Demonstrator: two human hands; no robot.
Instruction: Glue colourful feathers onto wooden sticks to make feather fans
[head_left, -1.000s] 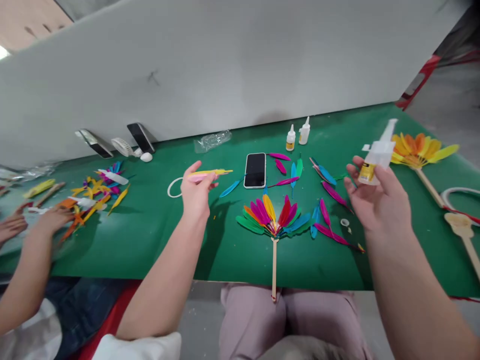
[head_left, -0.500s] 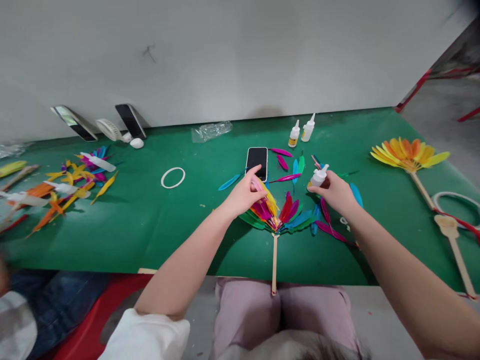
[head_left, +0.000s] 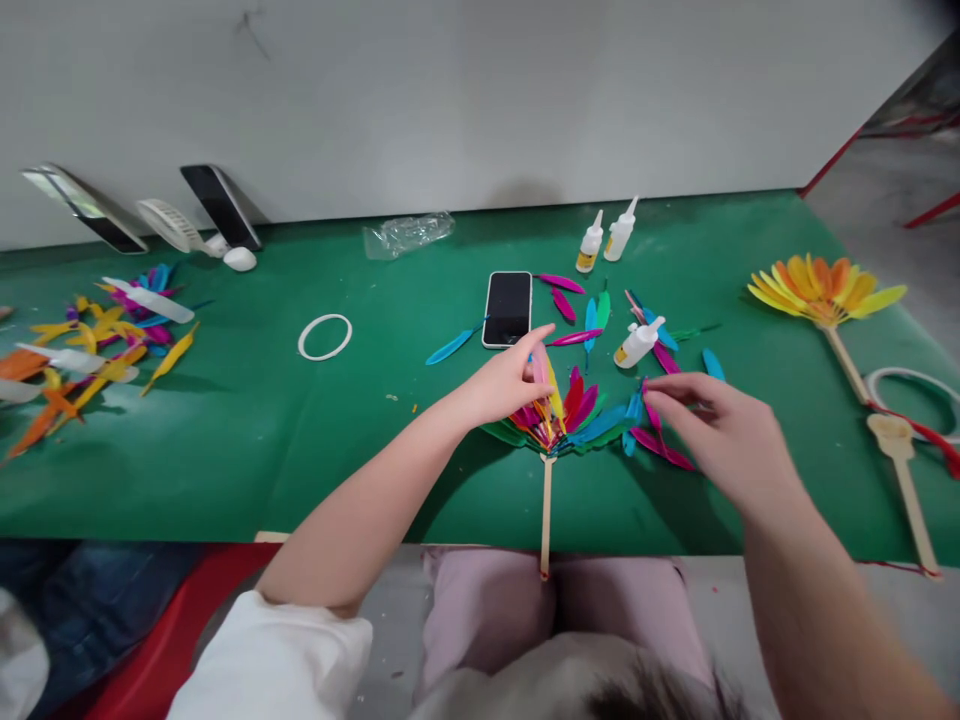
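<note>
**Green mat, both hands at a feather fan**

Green felt-like matting (head_left: pixel 420 450) covers the table. Near its front edge, in the middle, lies a multi-coloured feather fan (head_left: pixel 596 425) on a thin wooden stick (head_left: pixel 546 510) that points toward the person's lap. The left hand (head_left: pixel 504 385) reaches in from the near left and hides the fan's far left part. Its fingertips are closed on a yellow-and-pink feather (head_left: pixel 550 385), holding it down among the fan's other feathers.

The right hand (head_left: pixel 720 430) hovers just right of the fan, fingers loose and parted and gripping nothing. Its fingertips are at a few loose magenta feathers (head_left: pixel 664 450), and I cannot tell whether they touch. The hand hides part of those feathers.

Just beyond the right hand a small white glue bottle (head_left: pixel 637 343) lies on its side among scattered blue, green and magenta feathers. Far of the fan lies a dark-screened white phone (head_left: pixel 508 308), with a long blue feather (head_left: pixel 450 348) to its left. Two upright white glue bottles (head_left: pixel 590 245) stand farther back.

To the left are a white ring (head_left: pixel 325 336), a crumpled clear wrapper (head_left: pixel 407 233) and a heap of orange, yellow and purple feathers (head_left: pixel 97 345). At the far right lie an orange-and-yellow feather fan (head_left: pixel 821 288) and a bare spoon-shaped wooden stick (head_left: pixel 904 470).
</note>
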